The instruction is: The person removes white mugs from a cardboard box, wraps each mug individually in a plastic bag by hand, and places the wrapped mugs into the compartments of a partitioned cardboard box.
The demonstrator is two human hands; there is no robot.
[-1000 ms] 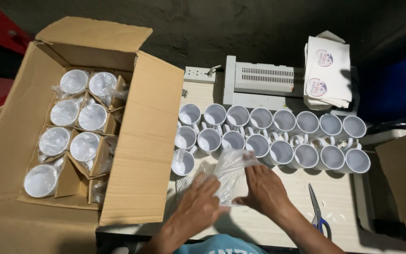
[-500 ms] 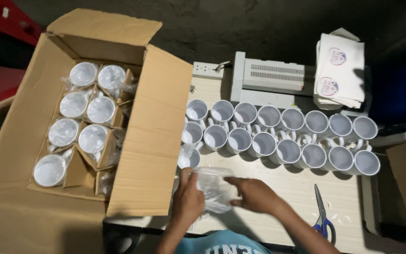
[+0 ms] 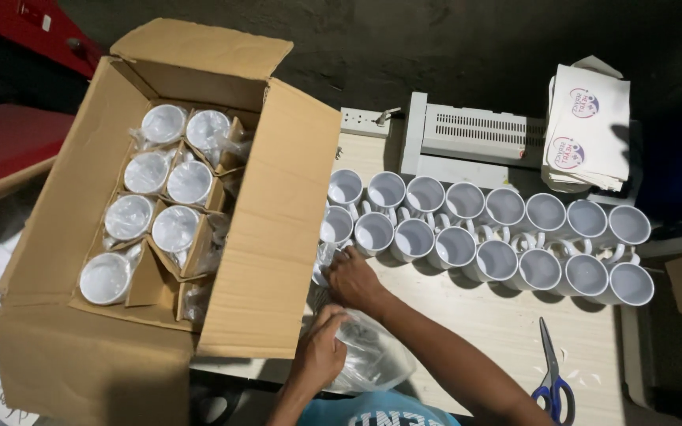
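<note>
Your left hand (image 3: 321, 353) is closed on the crumpled clear plastic bag (image 3: 369, 359) at six o'clock. Your right hand (image 3: 354, 278), fingers curled, rests on a white mug (image 3: 327, 264) at the rows' nine o'clock end, beside the cardboard box (image 3: 270, 237). Seat that mug upright, touching its neighbours, and keep the bag clear of the rims.

The right hand (image 3: 354, 280) has left the plastic bag (image 3: 369, 355) for the mugs (image 3: 333, 237).

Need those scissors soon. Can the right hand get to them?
Probably yes. The right hand rests by the mugs; the scissors lie on bare table beside that forearm, nothing between.
</note>
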